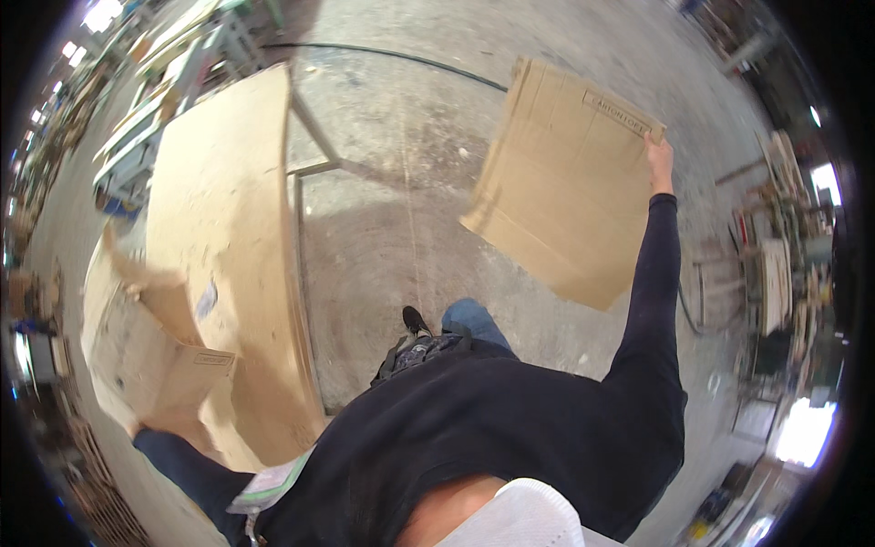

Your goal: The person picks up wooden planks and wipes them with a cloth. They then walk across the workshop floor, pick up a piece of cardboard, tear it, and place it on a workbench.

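My right hand point(658, 164) is stretched out to the right, its fingers closed on the upper corner of a flattened cardboard sheet point(574, 182). The sheet hangs above the floor, creased along its left edge, with a printed box near the gripped corner. On the left, my left hand point(137, 430) is at the lower edge of a bent cardboard piece point(150, 351), which hides most of its fingers. That piece is folded, with flaps standing up, slightly blurred, and overlaps the long wooden-topped table point(232, 182). A small greyish mark point(208, 299) shows on the tabletop.
The table stands on a metal frame point(314, 137). A dark hose point(392, 53) crosses the concrete floor point(374, 246) ahead. Beyond the table is a workbench point(173, 100) with timber on it. Stacked wood point(775, 273) and other clutter line the right side.
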Motion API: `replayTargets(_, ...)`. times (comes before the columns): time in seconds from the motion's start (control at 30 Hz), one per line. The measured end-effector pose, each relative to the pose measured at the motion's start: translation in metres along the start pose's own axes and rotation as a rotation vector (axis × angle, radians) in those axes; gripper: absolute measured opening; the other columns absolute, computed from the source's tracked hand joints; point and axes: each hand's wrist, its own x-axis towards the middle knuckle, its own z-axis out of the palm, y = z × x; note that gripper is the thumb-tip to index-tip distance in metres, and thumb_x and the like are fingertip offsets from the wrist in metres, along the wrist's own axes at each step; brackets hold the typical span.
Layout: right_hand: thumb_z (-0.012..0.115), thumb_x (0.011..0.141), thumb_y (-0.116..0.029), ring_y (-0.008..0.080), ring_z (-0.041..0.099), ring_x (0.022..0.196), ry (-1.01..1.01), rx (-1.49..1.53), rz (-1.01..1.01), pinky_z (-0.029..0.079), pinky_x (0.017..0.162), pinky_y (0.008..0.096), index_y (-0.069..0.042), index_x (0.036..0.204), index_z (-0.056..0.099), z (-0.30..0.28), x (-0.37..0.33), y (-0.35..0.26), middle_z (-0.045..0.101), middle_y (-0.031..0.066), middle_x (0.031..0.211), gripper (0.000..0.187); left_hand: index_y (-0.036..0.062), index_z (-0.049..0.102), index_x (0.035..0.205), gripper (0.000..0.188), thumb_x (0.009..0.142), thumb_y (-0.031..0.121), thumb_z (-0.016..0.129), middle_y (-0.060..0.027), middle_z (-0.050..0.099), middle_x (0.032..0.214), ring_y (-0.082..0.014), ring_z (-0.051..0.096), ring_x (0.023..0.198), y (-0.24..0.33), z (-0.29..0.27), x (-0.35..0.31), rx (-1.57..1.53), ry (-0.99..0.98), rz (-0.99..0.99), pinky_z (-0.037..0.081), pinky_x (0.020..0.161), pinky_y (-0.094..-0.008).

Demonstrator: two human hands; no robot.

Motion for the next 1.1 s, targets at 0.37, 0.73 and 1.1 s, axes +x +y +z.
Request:
replayTargets(0.37, 0.056, 0.094, -0.019, 0.0235, 0.061, 0.104, 0.456, 0.818, 0.611, 0.050, 0.082, 0.0385, 0.005, 0.126, 0.050, 0.013, 0.053, 0.136, 0.060, 0.0131, 0.121, 0.040, -0.0034, 0.056, 0.112, 0.049, 0.086, 0.038, 0.060, -0.0264, 0.058, 0.109, -0.0365, 0.055, 0.106, 0.024, 0.019, -0.095, 0.099, 0.112, -0.309, 0.046, 0.088, -0.0449)
replayTargets(0.73, 0.047, 0.099, -0.016, 0.0229, 0.058, 0.110, 0.527, 1.191, 0.653, 0.048, 0.094, 0.0397, -0.002, 0.127, 0.049, 0.103, 0.189, 0.156, 0.059, 0.0102, 0.122, 0.031, -0.0068, 0.051, 0.121, 0.062, 0.085, 0.041, 0.066, -0.0287, 0.054, 0.118, -0.0353, 0.051, 0.115, 0.415, 0.110, -0.138, -0.420, 0.261, 0.219, 0.043, 0.094, -0.0434)
replayTargets(1.1, 0.048, 0.098, -0.018, 0.0239, 0.056, 0.113, 0.265, 1.347, 0.636, 0.045, 0.098, 0.0396, -0.004, 0.128, 0.049, 0.256, 0.360, 0.180, 0.059, 0.0083, 0.123, 0.033, -0.0021, 0.040, 0.139, 0.061, 0.090, 0.025, 0.065, -0.0125, 0.051, 0.135, -0.0191, 0.049, 0.123, 1.151, 0.083, -0.414, -1.639, -1.925, 0.127, 0.042, 0.098, -0.0330)
